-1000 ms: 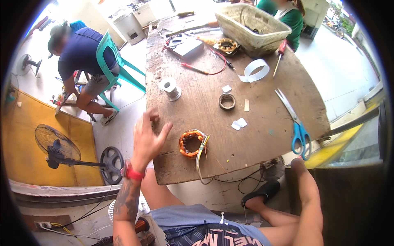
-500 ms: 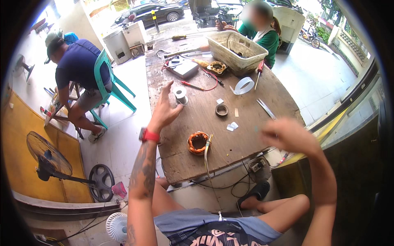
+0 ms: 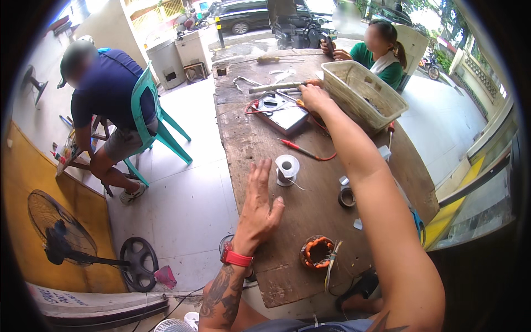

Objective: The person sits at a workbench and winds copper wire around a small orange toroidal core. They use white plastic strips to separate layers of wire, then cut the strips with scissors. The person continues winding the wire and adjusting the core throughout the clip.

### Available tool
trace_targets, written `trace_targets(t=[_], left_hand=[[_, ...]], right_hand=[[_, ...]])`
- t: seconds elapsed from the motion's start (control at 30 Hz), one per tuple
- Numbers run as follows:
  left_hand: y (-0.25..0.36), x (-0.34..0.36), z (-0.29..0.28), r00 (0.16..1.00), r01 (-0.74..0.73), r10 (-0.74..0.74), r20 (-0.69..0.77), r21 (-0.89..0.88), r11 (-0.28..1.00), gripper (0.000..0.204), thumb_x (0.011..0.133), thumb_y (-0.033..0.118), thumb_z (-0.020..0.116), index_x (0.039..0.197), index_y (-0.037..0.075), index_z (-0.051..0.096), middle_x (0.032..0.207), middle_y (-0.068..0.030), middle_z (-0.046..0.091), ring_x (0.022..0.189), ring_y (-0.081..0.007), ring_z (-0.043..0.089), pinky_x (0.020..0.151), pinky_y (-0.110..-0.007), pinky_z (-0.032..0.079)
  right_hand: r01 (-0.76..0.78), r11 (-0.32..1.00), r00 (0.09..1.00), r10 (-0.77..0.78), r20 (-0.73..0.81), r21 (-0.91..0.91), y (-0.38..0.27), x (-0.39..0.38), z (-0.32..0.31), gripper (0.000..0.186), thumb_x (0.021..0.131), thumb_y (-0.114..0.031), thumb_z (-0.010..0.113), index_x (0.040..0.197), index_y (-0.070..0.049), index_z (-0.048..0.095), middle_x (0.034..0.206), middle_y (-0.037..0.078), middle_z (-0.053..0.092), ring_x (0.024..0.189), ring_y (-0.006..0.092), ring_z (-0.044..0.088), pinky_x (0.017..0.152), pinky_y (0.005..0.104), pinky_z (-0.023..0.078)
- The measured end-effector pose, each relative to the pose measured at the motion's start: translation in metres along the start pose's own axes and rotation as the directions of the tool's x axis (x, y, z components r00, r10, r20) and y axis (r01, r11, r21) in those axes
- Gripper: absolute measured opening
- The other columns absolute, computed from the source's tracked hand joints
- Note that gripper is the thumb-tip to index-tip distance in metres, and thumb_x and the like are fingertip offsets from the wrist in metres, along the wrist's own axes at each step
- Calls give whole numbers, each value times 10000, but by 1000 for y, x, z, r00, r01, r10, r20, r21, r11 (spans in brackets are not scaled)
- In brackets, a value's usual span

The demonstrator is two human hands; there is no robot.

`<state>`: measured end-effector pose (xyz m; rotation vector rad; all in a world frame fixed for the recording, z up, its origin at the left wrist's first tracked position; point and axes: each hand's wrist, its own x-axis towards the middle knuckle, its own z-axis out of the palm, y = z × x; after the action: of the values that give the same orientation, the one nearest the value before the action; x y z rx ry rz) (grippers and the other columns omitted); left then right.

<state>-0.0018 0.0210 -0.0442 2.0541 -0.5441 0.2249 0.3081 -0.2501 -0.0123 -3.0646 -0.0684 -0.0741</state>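
My left hand (image 3: 257, 205) is open, fingers stretched out, over the table's left edge. Just beyond it stands a white spool (image 3: 287, 169) of grey wire with a loose end, apart from the fingers. Reaching to the far side, my right hand (image 3: 317, 99) has its fingers curled down among the tools beside the bin. What it grips, if anything, is hidden. A long grey-shafted tool (image 3: 274, 87) with a brown end lies at its fingertips. Close by is a box-shaped meter (image 3: 281, 115) with a red probe (image 3: 298, 148). A motor stator (image 3: 318, 253) with orange-edged windings and bundled leads sits near me.
A dirty cream plastic bin (image 3: 362, 91) stands on the wooden table (image 3: 251, 130). A dark tape roll (image 3: 347, 196) and white scraps lie partly behind my right arm. A person in green sits across; another sits on a green chair (image 3: 145, 105) at left. A fan (image 3: 66, 243) stands lower left.
My right hand has moved from the table's right side to the tools at the far side. My left hand remains open near the spool. The view has shifted, and the person in green has turned.
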Motion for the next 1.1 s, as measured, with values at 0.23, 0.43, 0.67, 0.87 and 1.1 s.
trace_targets(t=[0.23, 0.43, 0.67, 0.87, 1.1], left_hand=[[-9, 1, 4, 1000, 6, -6, -2, 31, 999, 838, 942, 225, 628, 1685, 54, 279, 1701, -257, 316, 1621, -441, 212, 1329, -523, 191], [31, 17, -17, 967, 62, -64, -246, -13, 998, 884, 953, 338, 783, 1616, -39, 335, 1598, -290, 423, 1537, -419, 371, 1283, -518, 296], [218, 75, -37, 718, -592, 624, -307, 201, 780, 1317, 823, 599, 889, 1685, -3, 96, 1505, -332, 549, 1321, -441, 625, 1141, -520, 472], [268, -42, -30, 909, -364, 410, 72, -341, 867, 325, 1125, 325, 577, 1231, 23, 629, 890, -196, 687, 804, -324, 703, 701, -420, 513], [246, -161, 43, 960, 180, -70, 272, -405, 896, 420, 1182, 370, 439, 1111, 12, 648, 788, -27, 557, 727, -81, 492, 657, -274, 430]], right_hand=[[297, 918, 834, -114, -540, 264, -23, -19, -68, 277, 1112, -295, 542, 1242, -72, 642, 1259, 258, 613, 1156, 454, 661, 1003, 547, 530], [577, 520, 786, -147, -600, 629, -13, -161, -203, 346, 1114, -316, 601, 1202, 17, 631, 1001, 110, 699, 829, 186, 693, 771, 351, 572], [632, 54, 725, -395, -564, 773, -13, -356, -271, 313, 1126, -302, 538, 1240, -27, 634, 1068, 83, 687, 922, 155, 701, 844, 314, 602], [586, -359, 744, -115, -658, 726, 60, -448, -287, 282, 1118, -234, 548, 1188, 2, 686, 1046, 86, 692, 884, 165, 641, 842, 359, 529], [46, 170, 997, -67, -35, 984, 13, -559, -133, 356, 1085, -250, 678, 1363, -31, 642, 1039, 21, 679, 853, 106, 645, 816, 293, 562]])
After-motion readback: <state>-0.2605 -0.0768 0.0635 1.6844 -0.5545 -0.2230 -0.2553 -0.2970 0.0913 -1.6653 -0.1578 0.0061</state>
